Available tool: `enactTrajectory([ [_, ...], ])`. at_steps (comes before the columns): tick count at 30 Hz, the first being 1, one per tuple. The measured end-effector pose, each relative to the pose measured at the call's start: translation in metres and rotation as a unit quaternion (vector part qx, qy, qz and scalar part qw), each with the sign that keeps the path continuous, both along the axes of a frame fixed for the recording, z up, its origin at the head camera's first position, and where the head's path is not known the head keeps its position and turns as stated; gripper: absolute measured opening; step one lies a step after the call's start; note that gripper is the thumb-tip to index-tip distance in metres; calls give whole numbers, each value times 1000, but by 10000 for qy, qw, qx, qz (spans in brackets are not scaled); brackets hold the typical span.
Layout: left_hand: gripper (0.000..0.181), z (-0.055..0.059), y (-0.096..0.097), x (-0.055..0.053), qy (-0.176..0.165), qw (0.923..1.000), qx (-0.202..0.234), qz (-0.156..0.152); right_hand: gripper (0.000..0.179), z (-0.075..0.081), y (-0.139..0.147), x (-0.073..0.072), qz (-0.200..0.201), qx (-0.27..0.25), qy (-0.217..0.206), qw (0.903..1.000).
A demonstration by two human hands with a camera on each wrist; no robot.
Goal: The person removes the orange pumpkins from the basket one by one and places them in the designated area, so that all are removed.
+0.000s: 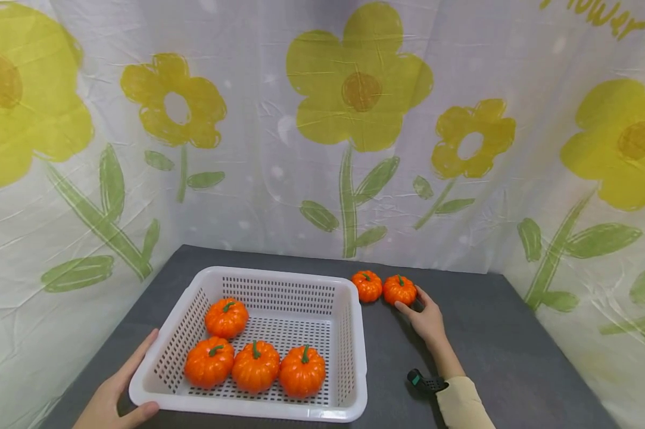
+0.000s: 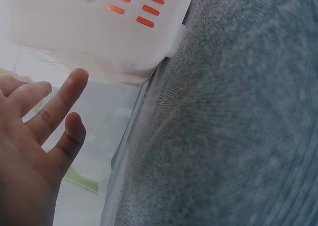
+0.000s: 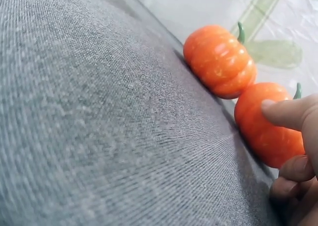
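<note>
A white plastic basket (image 1: 349, 333) stands on the dark table, with several small orange pumpkins (image 1: 302, 372) inside, their green stems showing. My left hand (image 1: 117, 387) is at its front left corner, thumb by the front rim and fingers along the side. In the left wrist view the left hand's (image 2: 37, 121) fingers are spread and loosely bent beside the basket wall (image 2: 94, 37). To the right of the basket, my right hand (image 1: 426, 319) holds a pumpkin (image 1: 399, 290) between thumb and fingers. That pumpkin (image 3: 263, 124) rests on the table, touching another pumpkin (image 3: 218, 59) in the right wrist view.
The second loose pumpkin (image 1: 366, 286) sits by the basket's back right corner. A grey cloth-like surface covers the table (image 1: 504, 345). A flower-printed curtain (image 1: 258, 149) hangs behind and at both sides. A black band (image 1: 426, 381) is on the right wrist.
</note>
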State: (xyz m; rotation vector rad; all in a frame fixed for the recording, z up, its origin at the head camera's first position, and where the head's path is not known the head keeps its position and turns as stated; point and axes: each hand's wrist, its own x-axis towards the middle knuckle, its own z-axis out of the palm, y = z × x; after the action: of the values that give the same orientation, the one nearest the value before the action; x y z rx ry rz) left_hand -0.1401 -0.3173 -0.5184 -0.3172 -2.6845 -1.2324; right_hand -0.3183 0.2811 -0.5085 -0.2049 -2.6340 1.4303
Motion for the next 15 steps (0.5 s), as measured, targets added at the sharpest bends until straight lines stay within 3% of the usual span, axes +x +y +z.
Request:
enactTrajectory([
  [10, 99, 5, 1, 2, 27, 9999, -102, 63, 90, 0, -2, 0, 20, 92, 35, 10000],
  [15, 97, 7, 4, 2, -97, 9999, 56, 83, 91, 1, -3, 2, -37, 178, -1, 9998],
])
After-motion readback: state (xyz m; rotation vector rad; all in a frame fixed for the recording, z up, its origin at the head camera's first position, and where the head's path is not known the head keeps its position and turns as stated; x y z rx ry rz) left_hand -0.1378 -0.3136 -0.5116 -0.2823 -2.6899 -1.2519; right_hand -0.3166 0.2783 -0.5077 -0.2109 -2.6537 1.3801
